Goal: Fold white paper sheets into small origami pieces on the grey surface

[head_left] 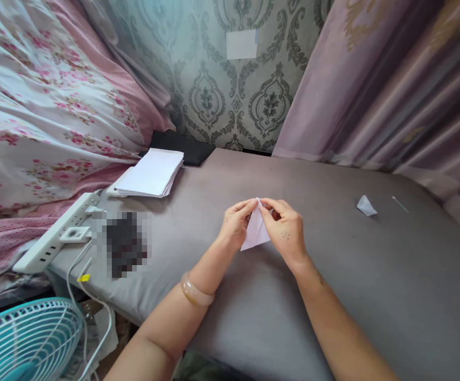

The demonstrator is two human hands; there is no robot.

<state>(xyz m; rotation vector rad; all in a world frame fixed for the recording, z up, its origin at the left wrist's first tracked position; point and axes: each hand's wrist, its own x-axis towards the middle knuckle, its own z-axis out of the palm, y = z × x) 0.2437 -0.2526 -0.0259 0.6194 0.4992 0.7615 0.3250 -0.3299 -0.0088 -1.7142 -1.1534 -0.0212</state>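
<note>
Both hands come together over the middle of the grey-covered surface, holding one folded sheet of white paper (255, 233). Its narrow tip points away from me and its wider end towards me. My left hand (236, 222) pinches the left edge close to the tip. On the other side, my right hand (286, 227) grips the paper near the same tip with thumb and fingers. Part of the sheet is hidden behind the fingers. Off to the right lies a small folded white paper piece (367, 206), apart from both hands.
A stack of white paper (150, 172) sits at the back left, by a black item (186, 147). Along the left edge runs a white power strip (61, 233) with cables. A blurred-out dark object (127, 243) lies nearby. A teal fan (27, 338) stands lower left. A thin stick (400, 203) lies far right.
</note>
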